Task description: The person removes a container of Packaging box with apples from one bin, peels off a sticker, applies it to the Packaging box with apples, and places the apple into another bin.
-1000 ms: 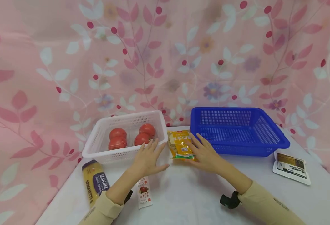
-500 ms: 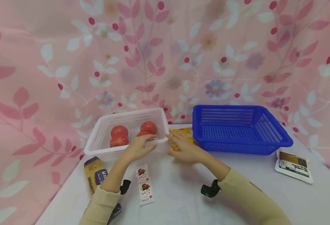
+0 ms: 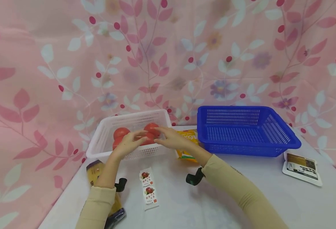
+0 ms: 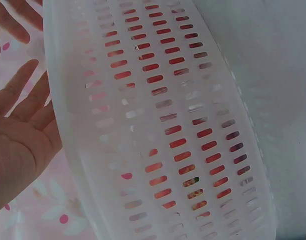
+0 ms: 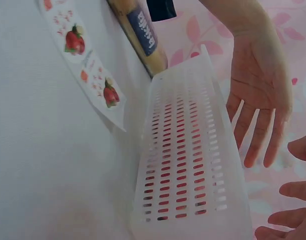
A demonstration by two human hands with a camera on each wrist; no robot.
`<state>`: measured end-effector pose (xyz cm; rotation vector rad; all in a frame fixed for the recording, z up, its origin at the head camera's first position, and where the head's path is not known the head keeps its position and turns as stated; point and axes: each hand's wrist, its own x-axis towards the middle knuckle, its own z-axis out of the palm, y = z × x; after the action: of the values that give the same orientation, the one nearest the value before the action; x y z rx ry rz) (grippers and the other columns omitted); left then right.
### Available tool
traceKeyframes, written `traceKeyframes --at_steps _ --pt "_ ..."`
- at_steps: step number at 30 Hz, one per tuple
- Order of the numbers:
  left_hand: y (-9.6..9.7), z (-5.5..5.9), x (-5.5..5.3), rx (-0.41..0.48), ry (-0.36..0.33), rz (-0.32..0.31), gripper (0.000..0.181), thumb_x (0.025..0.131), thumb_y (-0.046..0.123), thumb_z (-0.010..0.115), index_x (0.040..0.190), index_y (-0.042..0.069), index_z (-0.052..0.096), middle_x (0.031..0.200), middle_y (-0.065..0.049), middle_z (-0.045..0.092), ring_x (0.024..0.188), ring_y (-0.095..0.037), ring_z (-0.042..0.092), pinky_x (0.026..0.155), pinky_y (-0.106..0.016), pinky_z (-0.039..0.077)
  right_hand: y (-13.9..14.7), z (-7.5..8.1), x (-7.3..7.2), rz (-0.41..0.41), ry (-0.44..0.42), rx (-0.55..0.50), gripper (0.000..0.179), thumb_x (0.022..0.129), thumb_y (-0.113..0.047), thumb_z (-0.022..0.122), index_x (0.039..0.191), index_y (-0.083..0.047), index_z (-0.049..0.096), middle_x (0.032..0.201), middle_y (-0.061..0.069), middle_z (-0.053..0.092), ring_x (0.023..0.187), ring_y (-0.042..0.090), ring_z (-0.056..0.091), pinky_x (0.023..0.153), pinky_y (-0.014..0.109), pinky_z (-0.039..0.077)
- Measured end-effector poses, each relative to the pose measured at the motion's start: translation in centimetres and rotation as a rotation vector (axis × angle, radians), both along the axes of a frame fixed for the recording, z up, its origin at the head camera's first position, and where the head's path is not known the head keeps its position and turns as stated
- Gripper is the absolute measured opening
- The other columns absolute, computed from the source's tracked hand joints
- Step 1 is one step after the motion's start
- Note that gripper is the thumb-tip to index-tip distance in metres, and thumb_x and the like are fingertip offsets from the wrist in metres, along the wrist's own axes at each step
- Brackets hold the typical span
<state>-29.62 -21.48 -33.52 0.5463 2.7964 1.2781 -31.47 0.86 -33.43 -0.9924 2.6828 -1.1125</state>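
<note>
Both hands hover over the front rim of a white plastic basket [image 3: 99,156]. Red tomatoes [image 3: 122,132] lie inside it, partly behind the hands, under what looks like clear wrap. My left hand [image 3: 129,144] is above the basket's middle, its fingers extended and holding nothing. From the right, my right hand [image 3: 172,139] reaches over the corner with loosely stretched fingers, also without a hold. The right wrist view shows the palm of the left hand [image 5: 260,85] beyond the basket wall, apart from the fingers of the right hand [image 5: 295,200].
A yellow food bag [image 3: 189,136] sits between the white basket and a blue basket [image 3: 248,149]. In front lie a spaghetti pack [image 3: 92,173], partly under the left forearm, and a white printed sachet strip [image 3: 149,190]. Far right is a white-edged packet [image 3: 302,168].
The right hand has moved left from the yellow bag to over the white basket's right part. My left hand has shifted left and is now over the tomatoes.
</note>
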Motion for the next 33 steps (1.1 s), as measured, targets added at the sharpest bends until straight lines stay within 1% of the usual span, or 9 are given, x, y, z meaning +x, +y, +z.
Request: traceKeyframes --at_steps 4,6,9,14,18,22,27,31,33 --pt "-0.5 -0.1 -1.2 0.046 -0.041 0.029 0.049 0.092 0.035 0.053 0.133 0.009 0.046 0.136 -0.014 0.044 0.122 -0.035 0.041 0.092 -0.054 0.039 -1.3 0.0 -1.5 0.017 -0.06 -0.035 0.054 0.089 -0.03 0.058 0.137 -0.013 0.041 0.138 0.008 0.043 0.122 0.025 0.043 0.094 0.044 0.041" --pt "-0.7 -0.3 -1.8 0.078 -0.065 0.057 0.048 0.093 0.033 0.051 0.135 0.01 0.044 0.139 -0.015 0.04 0.125 -0.035 0.036 0.095 -0.055 0.036 -2.0 0.0 -2.1 0.017 -0.07 -0.025 0.052 0.09 -0.027 0.057 0.136 -0.01 0.041 0.136 0.01 0.044 0.119 0.025 0.045 0.093 0.042 0.042" --pt "-0.8 -0.6 -2.6 0.135 -0.096 0.104 0.048 0.094 0.029 0.05 0.137 0.008 0.041 0.141 -0.019 0.033 0.129 -0.037 0.03 0.098 -0.054 0.032 -3.2 -0.4 -2.9 0.025 -0.053 0.013 0.048 0.091 -0.024 0.055 0.134 -0.006 0.042 0.134 0.012 0.045 0.119 0.026 0.043 0.097 0.042 0.039" --pt "-0.6 -1.3 -3.8 0.217 -0.16 0.148 0.056 0.094 0.03 0.049 0.141 0.006 0.031 0.145 -0.023 0.023 0.131 -0.038 0.023 0.1 -0.056 0.028 -4.7 -1.2 -4.0 -0.069 -0.029 0.112 0.051 0.092 -0.029 0.052 0.136 -0.006 0.041 0.139 0.01 0.041 0.128 0.027 0.034 0.104 0.047 0.027" --pt "-0.3 -2.0 -4.6 0.246 -0.211 0.183 0.063 0.094 0.028 0.048 0.145 0.006 0.019 0.148 -0.022 0.012 0.134 -0.039 0.014 0.102 -0.058 0.023 -5.2 -2.0 -5.1 -0.168 -0.069 0.165 0.053 0.091 -0.033 0.052 0.137 -0.01 0.041 0.14 0.012 0.038 0.125 0.032 0.034 0.101 0.051 0.03" --pt "0.4 -2.4 -5.4 0.152 -0.175 0.22 0.063 0.094 0.024 0.049 0.145 0.004 0.017 0.148 -0.021 0.013 0.135 -0.036 0.012 0.105 -0.054 0.019 -5.7 -2.7 -6.0 -0.235 -0.113 0.196 0.054 0.091 -0.036 0.05 0.137 -0.011 0.04 0.136 0.014 0.039 0.118 0.033 0.039 0.097 0.049 0.035" --pt "1.3 -2.4 -6.3 -0.039 -0.084 0.245 0.063 0.093 0.023 0.049 0.142 -0.002 0.02 0.145 -0.023 0.021 0.134 -0.037 0.017 0.106 -0.052 0.019 -6.5 -2.9 -6.7 -0.295 -0.133 0.238 0.058 0.092 -0.039 0.046 0.141 -0.011 0.034 0.142 0.015 0.032 0.124 0.032 0.036 0.102 0.05 0.028" --pt "1.6 -2.4 -6.5 -0.13 -0.078 0.287 0.061 0.093 0.023 0.048 0.141 -0.003 0.021 0.143 -0.026 0.024 0.133 -0.039 0.019 0.104 -0.054 0.021 -7.3 -3.1 -6.9 -0.317 -0.107 0.308 0.059 0.093 -0.039 0.045 0.142 -0.01 0.032 0.143 0.017 0.03 0.125 0.033 0.036 0.103 0.049 0.026" --pt "1.7 -2.5 -6.7 -0.2 -0.068 0.301 0.059 0.093 0.023 0.046 0.139 -0.006 0.023 0.141 -0.028 0.028 0.131 -0.041 0.023 0.103 -0.054 0.023 -7.6 -3.2 -7.0 -0.325 -0.106 0.335 0.059 0.093 -0.039 0.044 0.142 -0.011 0.031 0.143 0.017 0.029 0.124 0.034 0.037 0.103 0.048 0.026"
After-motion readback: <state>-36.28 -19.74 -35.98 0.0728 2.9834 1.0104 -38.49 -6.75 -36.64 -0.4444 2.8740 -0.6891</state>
